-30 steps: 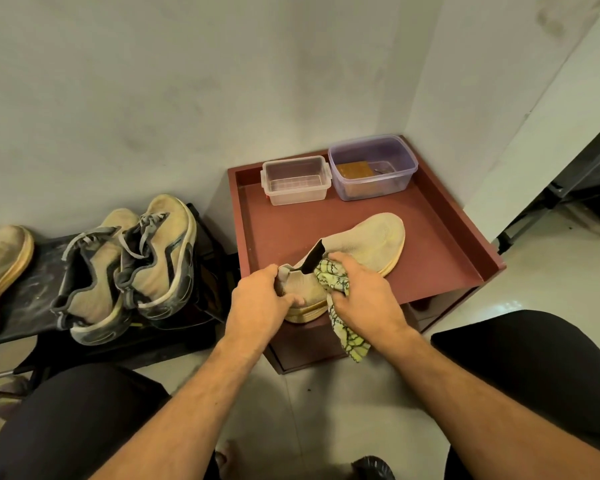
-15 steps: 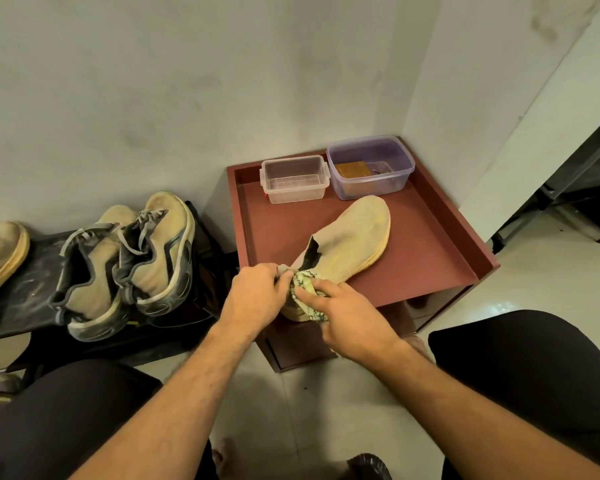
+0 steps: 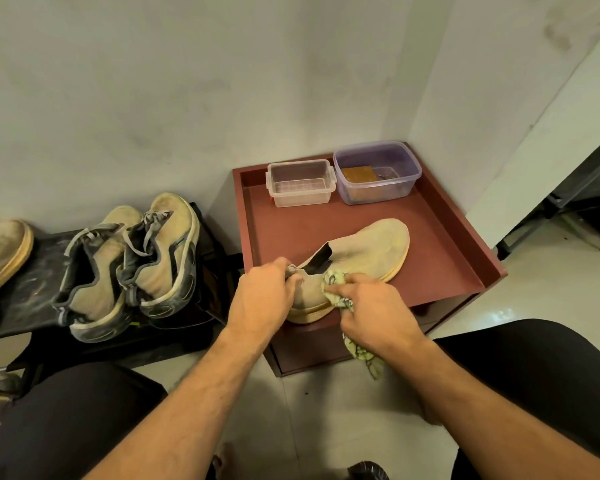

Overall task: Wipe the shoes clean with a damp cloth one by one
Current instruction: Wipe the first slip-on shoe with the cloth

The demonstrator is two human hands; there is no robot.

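Clear tub (image 3: 300,183) and purple tub (image 3: 378,176) stand behind shoe (image 3: 368,251).

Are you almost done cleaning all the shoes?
Not yet. Nothing looks finished. The left hand holds the tan shoe on the red table while the right hand rubs its heel with the cloth. The laced pair and another tan shoe wait on the black rack, looking dusty.

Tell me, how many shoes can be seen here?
4: one shoe on the red table, gripped and wiped; two laced shoes on the black rack; one at its left edge, cut off.
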